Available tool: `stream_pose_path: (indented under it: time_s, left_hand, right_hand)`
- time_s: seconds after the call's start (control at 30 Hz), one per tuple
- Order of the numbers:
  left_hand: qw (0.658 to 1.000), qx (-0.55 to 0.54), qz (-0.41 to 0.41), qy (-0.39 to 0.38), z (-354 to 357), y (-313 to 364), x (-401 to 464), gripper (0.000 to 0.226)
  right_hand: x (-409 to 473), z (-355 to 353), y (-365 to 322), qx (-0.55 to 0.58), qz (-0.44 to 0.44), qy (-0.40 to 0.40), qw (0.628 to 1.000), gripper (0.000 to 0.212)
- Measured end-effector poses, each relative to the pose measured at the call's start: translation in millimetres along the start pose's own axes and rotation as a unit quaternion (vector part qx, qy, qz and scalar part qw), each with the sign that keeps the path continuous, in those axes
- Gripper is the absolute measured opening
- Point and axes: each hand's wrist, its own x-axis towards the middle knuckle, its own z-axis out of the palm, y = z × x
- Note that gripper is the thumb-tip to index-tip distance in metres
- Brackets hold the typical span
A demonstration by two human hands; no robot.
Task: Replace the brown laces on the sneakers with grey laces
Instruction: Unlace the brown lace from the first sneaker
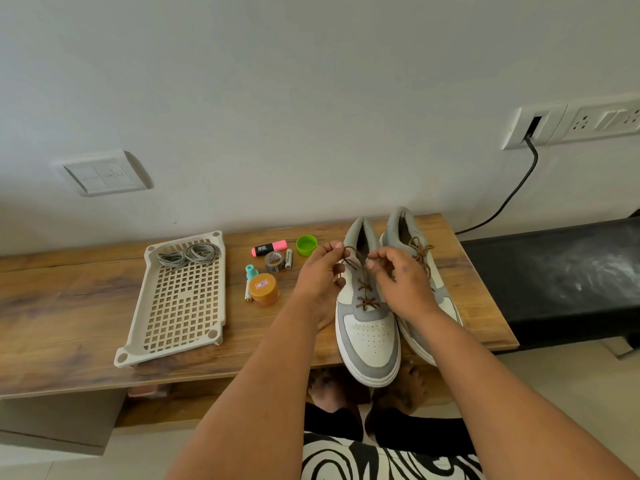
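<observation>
left hand (318,275): fingers curled, pinching one end of the brown lace (360,271) above the near sneaker (369,327)
right hand (398,275): fingers curled, pinching the other side of the same lace, just right of the left hand
near sneaker: grey and white, on the tabletop (69,306), toe pointing at the person and hanging over the front edge; brown lace threaded through the lower eyelets, top part pulled up loose between the hands
far sneaker (412,244): touching the near one on its right, partly behind the right hand; its brown lace (420,251) tied in a bow
grey laces (190,254): two coiled bundles at the far end of the beige perforated tray (180,306), well left of the sneakers
tray: flat on the tabletop, long side running away from the person
between tray and sneakers: pink highlighter (269,248), green cap (306,244), tape roll (274,261), battery (288,258), teal-capped small bottle (251,271), brown-lidded jar (264,289)
wall: switch plate (104,173) left, socket panel (571,124) right with black cable (512,195) running down
</observation>
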Motion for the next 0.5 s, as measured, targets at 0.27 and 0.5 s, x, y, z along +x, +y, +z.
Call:
stream_pose_path:
  time_s: [0.27,0.5]
  left_hand:
    - [1.0,0.007,0.017,0.017,-3.9,18.0,-11.6,0.015]
    - [0.997,0.008,0.037,0.066,-15.3,30.4,-16.8,0.023]
  right_hand:
    - [-9.3,3.0,-5.4,-0.035,-0.009,-0.022,0.999,0.022]
    - [-6.8,0.6,-13.0,-0.041,0.029,-0.065,0.997,0.009]
